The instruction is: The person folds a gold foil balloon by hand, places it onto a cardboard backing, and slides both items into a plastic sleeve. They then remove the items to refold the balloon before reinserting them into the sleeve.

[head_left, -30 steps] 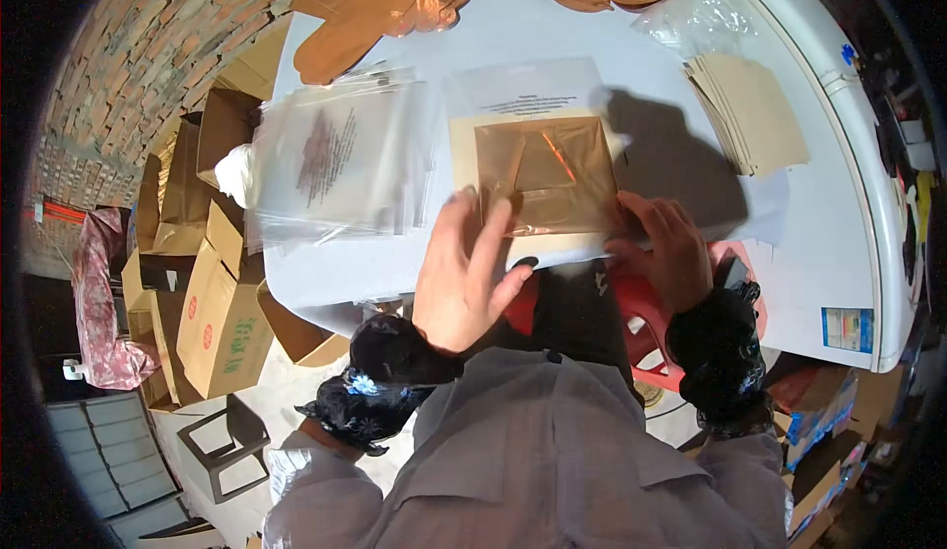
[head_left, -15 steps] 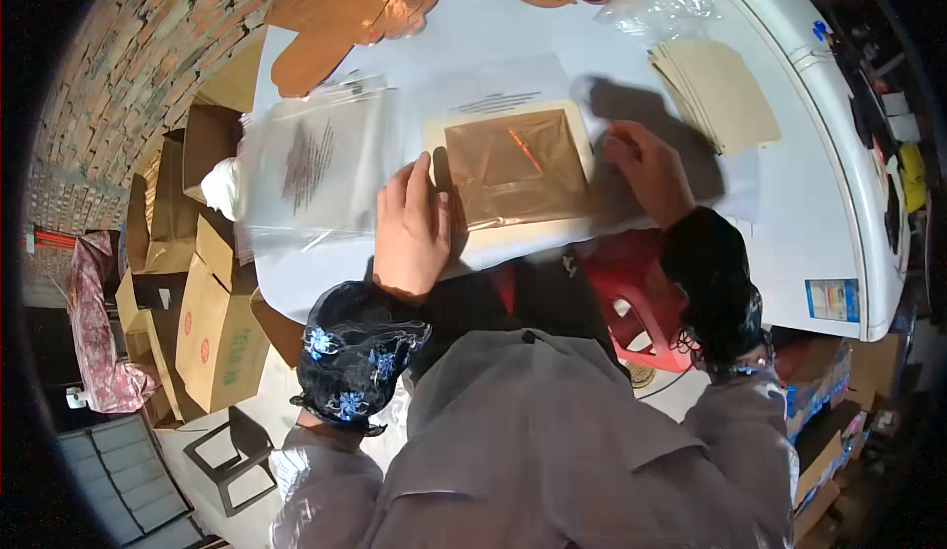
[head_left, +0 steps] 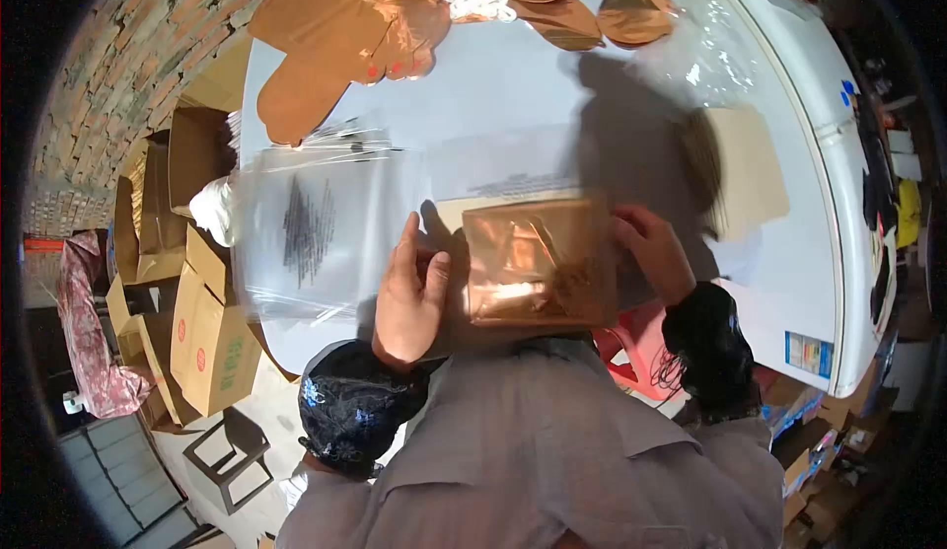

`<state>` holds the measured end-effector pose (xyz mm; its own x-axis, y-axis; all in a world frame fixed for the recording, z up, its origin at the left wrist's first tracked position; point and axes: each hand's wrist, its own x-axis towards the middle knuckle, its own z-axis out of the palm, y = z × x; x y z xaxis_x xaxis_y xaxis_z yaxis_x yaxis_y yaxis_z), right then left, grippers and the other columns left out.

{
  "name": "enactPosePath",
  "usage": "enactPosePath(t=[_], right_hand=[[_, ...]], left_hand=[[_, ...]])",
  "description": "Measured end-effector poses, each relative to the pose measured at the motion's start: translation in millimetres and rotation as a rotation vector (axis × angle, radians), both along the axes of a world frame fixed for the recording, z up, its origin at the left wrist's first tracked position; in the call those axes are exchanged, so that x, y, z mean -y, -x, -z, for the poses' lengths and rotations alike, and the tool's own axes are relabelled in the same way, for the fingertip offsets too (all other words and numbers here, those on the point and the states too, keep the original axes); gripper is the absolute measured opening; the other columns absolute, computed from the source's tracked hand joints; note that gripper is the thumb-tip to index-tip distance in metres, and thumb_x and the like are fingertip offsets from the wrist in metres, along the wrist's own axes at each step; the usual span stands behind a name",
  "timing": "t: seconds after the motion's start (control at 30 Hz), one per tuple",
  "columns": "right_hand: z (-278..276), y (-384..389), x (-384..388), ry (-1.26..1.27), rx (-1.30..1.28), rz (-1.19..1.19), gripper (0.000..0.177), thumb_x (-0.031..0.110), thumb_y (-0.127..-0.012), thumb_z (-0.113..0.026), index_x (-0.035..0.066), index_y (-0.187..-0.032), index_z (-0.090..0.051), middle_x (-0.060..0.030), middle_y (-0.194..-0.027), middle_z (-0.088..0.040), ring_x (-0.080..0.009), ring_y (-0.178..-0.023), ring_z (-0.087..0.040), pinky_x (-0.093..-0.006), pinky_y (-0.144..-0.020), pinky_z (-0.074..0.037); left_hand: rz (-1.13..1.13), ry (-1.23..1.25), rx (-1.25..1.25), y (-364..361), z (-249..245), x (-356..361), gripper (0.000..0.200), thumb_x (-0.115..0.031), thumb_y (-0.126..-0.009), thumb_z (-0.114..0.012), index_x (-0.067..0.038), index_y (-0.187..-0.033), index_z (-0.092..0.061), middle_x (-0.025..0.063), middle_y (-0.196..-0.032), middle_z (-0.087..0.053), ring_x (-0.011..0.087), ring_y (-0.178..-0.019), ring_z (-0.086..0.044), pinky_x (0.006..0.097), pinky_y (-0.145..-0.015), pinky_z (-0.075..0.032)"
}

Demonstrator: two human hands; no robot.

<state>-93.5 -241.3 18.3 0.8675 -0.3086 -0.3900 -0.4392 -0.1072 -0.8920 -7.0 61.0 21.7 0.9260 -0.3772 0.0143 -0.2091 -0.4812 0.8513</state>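
Observation:
In front of me at the near edge of the table is a flat packet (head_left: 523, 263), a shiny brown sheet-like fabric folded over a pale card inside a clear plastic bag. My right hand (head_left: 653, 251) has its fingers curled at the packet's right edge and grips it there. Beside the left edge, my left hand (head_left: 409, 297) is held upright with its fingers stretched, apart from the packet or barely touching it. A stack of clear printed plastic bags (head_left: 326, 223) lies to the left of that hand.
Brown stocking-like pieces (head_left: 316, 46) and a white bundle of string (head_left: 479, 3) lie at the far side. Beige cards (head_left: 745, 174) are stacked at the right, below crumpled clear plastic (head_left: 705, 51). Cardboard boxes (head_left: 212, 337) stand on the floor at the left.
The packet has come closer to my body and slightly right, and its surface now catches the light. My right hand has closed onto its right edge. My head view has shifted.

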Motion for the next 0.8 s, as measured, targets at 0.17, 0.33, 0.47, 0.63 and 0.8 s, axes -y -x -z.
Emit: enactPosePath(t=[0.17, 0.33, 0.47, 0.63, 0.8], right_hand=[[-1.4, 2.8, -2.6, 0.002, -0.118, -0.022, 0.028, 0.025, -0.097, -0.057, -0.001, -0.101, -0.066, -0.002, -0.08, -0.064, -0.0084, -0.068, -0.057, -0.0256, -0.061, -0.048], [-3.5, 5.4, -3.7, 0.0, -0.122, -0.043, 0.027, 0.024, -0.098, -0.055, -0.001, -0.099, -0.066, -0.0025, -0.078, -0.064, -0.0076, -0.065, -0.057, -0.0253, -0.059, -0.048], [-6.1, 10.7, -5.4, 0.018, -0.185, -0.052, 0.028, 0.024, -0.099, -0.054, -0.002, -0.099, -0.066, -0.0036, -0.078, -0.064, -0.0092, -0.066, -0.059, -0.0263, -0.06, -0.049], [5.1, 17.9, -1.5, 0.198, -0.11, -0.183, 0.035, 0.028, -0.099, -0.051, -0.004, -0.096, -0.064, -0.0087, -0.077, -0.064, -0.0131, -0.066, -0.06, -0.0324, -0.061, -0.049], [2.0, 33.2, -4.7, 0.199, -0.129, -0.195, 0.036, 0.027, -0.099, -0.05, -0.005, -0.092, -0.064, -0.0105, -0.073, -0.063, -0.0153, -0.064, -0.06, -0.0336, -0.06, -0.049]], left_hand=[[-0.052, -0.049, -0.069, -3.5, -10.0, 7.4, 0.042, -0.024, -0.098, -0.054, -0.002, -0.133, -0.048, 0.0167, -0.092, -0.064, 0.03, -0.08, -0.062, 0.0365, -0.074, -0.05], [-0.04, -0.031, -0.116, -10.0, 12.3, 5.2, 0.028, -0.023, -0.099, -0.052, 0.001, -0.114, -0.057, 0.0172, -0.09, -0.066, 0.0391, -0.079, -0.06, 0.0384, -0.075, -0.049], [-0.08, 0.1, -0.413, -6.9, 5.9, 6.8, 0.025, -0.022, -0.101, -0.05, 0.001, -0.106, -0.058, 0.0115, -0.08, -0.063, 0.0255, -0.074, -0.059, 0.0323, -0.073, -0.048], [-0.124, 0.197, -0.516, 4.5, 9.8, 2.7, 0.024, -0.021, -0.102, -0.049, 0.001, -0.104, -0.058, 0.0043, -0.075, -0.056, 0.0103, -0.073, -0.05, 0.0257, -0.07, -0.045], [-0.113, 0.146, -0.479, 16.3, 5.0, -1.0, 0.026, -0.022, -0.101, -0.05, 0.001, -0.111, -0.059, 0.0084, -0.079, -0.059, 0.0145, -0.076, -0.053, 0.0269, -0.076, -0.047]])
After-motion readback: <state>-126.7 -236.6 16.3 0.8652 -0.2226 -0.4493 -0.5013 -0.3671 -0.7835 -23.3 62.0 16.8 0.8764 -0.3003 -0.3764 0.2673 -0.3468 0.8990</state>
